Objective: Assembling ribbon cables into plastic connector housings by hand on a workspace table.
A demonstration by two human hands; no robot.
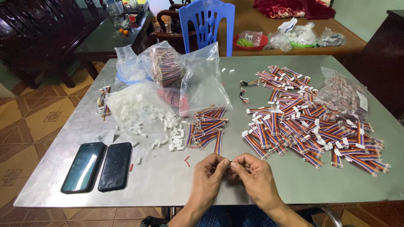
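Grey metal makes up the tabletop [168, 176], and both hands meet at its near edge, at about six o'clock in the view. The left hand [209, 174] and the right hand [252, 176] press fingertips together over something very small, each grip closed in a pinch; what sits between the fingertips is too small to tell. At twelve o'clock from the hands, close by, lies a small bundle of striped wires [207, 126], and just to its nine o'clock side a scatter of white plastic connectors [170, 134] spills from a clear bag [134, 105]. Two tiny red scraps [187, 160] lie between the hands and the connectors. At two o'clock from the hands spreads a big heap of finished wires with white ends [307, 122], with a clear bag of more wires [343, 94] touching its far right side. At nine o'clock from the hands two dark phones [99, 166] lie side by side, face up. A larger bag of wire bundles [168, 65] stands at eleven o'clock, and a blue plastic chair [208, 21] stands beyond the far edge.
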